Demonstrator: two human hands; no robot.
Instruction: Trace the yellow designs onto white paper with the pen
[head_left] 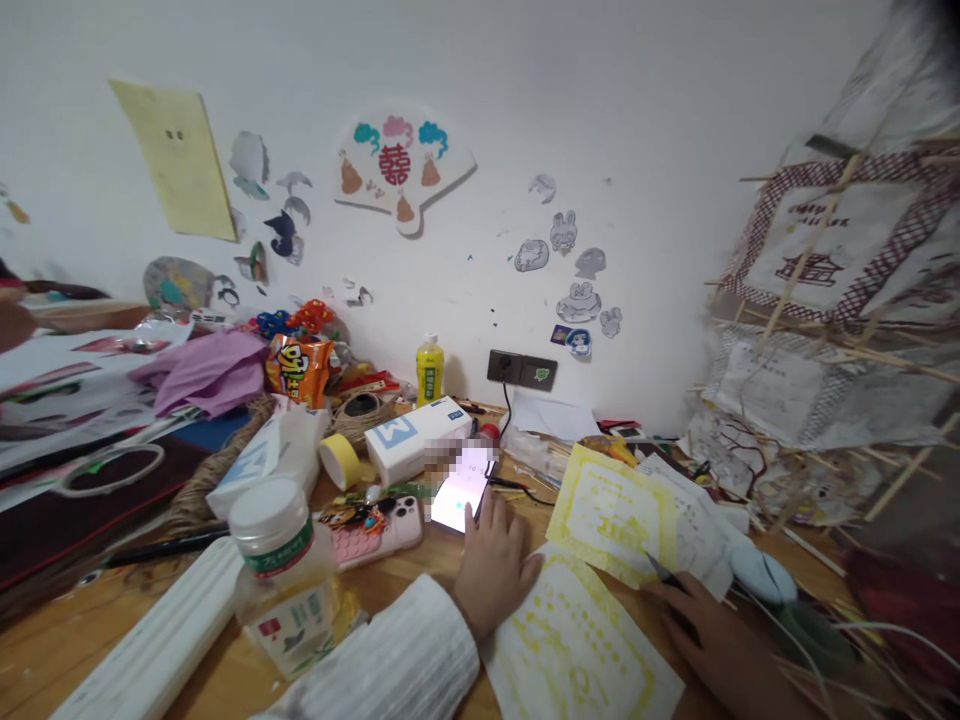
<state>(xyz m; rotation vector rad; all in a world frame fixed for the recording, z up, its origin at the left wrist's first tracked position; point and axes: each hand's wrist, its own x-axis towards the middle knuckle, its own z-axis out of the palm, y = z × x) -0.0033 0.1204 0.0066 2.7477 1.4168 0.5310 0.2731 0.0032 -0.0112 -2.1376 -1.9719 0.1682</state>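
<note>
My left hand (495, 560), in a white ribbed sleeve (405, 650), rests with its fingers stretched out on the lower edge of a lit smartphone (465, 490). A fingertip touches the screen. My right hand (709, 630) is closed around a dark, slim pen (666, 573), its pointed tip over the edge of a sheet with a yellow printed border (600, 515). A second sheet with yellow drawings (577, 640) lies between my hands, partly under the first one's lower edge.
Left of the phone lie a pink phone (401, 530), a yellow tape roll (340, 461), a white box (420, 440) and a clear bottle (281, 580). A computer mouse (761, 573) and white cables sit at right, below a stick-and-paper lantern frame (817, 240). A charging cable (508, 405) hangs from the wall socket.
</note>
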